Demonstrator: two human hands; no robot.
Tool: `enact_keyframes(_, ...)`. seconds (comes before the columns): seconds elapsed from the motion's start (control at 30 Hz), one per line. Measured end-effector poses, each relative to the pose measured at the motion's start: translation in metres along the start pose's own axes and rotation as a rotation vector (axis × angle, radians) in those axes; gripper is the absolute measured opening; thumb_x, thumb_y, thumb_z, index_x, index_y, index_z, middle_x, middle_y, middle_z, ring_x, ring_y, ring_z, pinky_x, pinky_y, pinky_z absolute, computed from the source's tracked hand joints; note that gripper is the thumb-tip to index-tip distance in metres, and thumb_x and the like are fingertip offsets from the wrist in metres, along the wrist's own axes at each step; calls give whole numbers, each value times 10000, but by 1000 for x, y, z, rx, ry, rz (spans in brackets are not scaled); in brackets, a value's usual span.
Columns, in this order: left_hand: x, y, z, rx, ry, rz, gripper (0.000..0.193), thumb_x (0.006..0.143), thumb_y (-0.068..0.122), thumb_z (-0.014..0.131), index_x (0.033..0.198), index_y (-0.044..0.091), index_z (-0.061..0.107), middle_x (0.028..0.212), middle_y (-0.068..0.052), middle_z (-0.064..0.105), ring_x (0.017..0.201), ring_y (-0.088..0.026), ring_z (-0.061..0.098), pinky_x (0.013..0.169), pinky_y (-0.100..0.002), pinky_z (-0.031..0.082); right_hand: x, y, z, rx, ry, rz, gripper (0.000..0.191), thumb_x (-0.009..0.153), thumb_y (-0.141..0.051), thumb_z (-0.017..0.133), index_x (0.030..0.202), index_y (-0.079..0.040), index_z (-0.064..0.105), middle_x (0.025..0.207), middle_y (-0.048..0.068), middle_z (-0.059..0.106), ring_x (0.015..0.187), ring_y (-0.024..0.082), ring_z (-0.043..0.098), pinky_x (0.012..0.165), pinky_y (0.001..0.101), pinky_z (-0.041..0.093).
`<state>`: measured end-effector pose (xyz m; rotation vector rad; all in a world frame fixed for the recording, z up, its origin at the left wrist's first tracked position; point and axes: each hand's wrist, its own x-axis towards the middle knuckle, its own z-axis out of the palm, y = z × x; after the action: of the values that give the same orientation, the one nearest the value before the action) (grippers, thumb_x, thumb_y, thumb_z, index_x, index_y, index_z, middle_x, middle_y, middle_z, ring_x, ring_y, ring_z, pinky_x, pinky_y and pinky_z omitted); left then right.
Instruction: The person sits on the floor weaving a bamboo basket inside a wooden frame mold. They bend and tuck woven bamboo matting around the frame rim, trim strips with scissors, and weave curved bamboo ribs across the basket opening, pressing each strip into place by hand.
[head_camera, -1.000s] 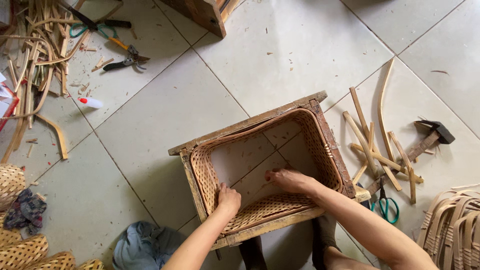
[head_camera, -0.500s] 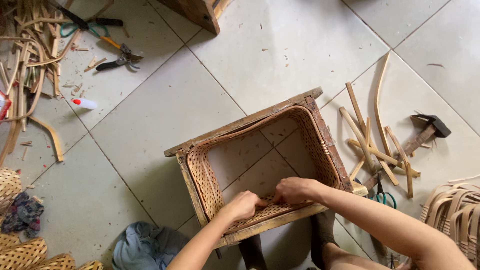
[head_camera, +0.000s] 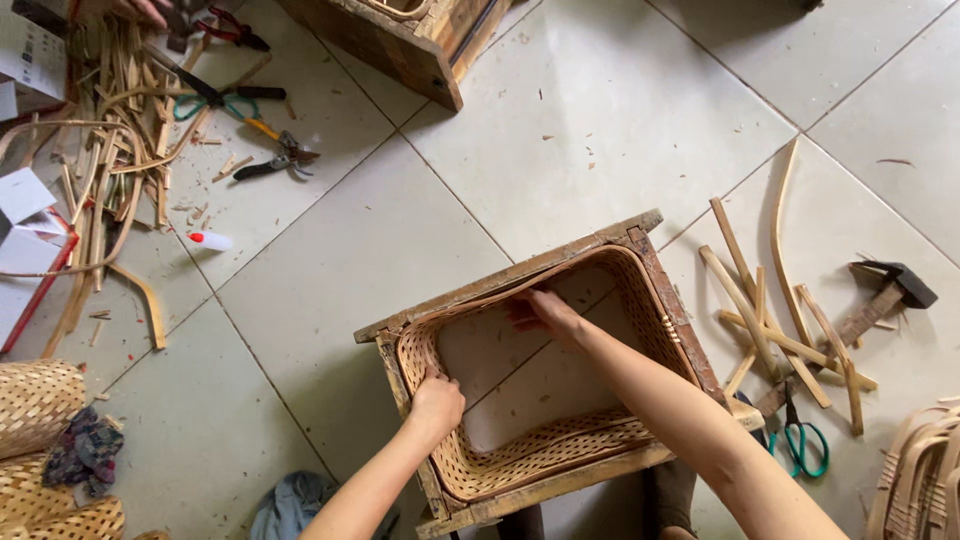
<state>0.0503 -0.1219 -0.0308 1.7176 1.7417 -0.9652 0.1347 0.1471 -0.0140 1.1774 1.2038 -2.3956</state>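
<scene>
A cane-weaving workshop on a tiled floor (head_camera: 620, 120): rattan strips (head_camera: 110, 130), pliers (head_camera: 275, 160), a hammer (head_camera: 880, 295), scissors (head_camera: 800, 440), woven baskets (head_camera: 35, 405) and a wooden frame (head_camera: 530, 270) holding wickerwork.

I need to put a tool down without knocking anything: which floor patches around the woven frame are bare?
Bare tiles lie beyond the wooden frame, between it and the dark wooden box, and between the frame and the red-capped tube. Crowded: the cane strips, hammer and green scissors on one side; the strip pile and pliers on the other.
</scene>
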Motion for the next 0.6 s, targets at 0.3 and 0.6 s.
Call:
enact_keyframes(0.3,-3,2,6,-135,222,-41,260,911,145,595,768,85,804,756,-132,722,885,-276,693,1034,-483,464,-8,14,-12,76,-33,-1,425,1019,-301,475,1222,20,665,1167,178,723,1026,288,732,966,448,600)
enact_keyframes(0.6,-19,-5,-46,-258,708,11,95,804,47,683,826,56,774,1073,-138,701,1144,-298,623,1143,-507,426,-11,-5,-17,-341,-32,-86,376,1007,-370,576,1108,-26,688,1029,184,741,778,267,741,715,399,651)
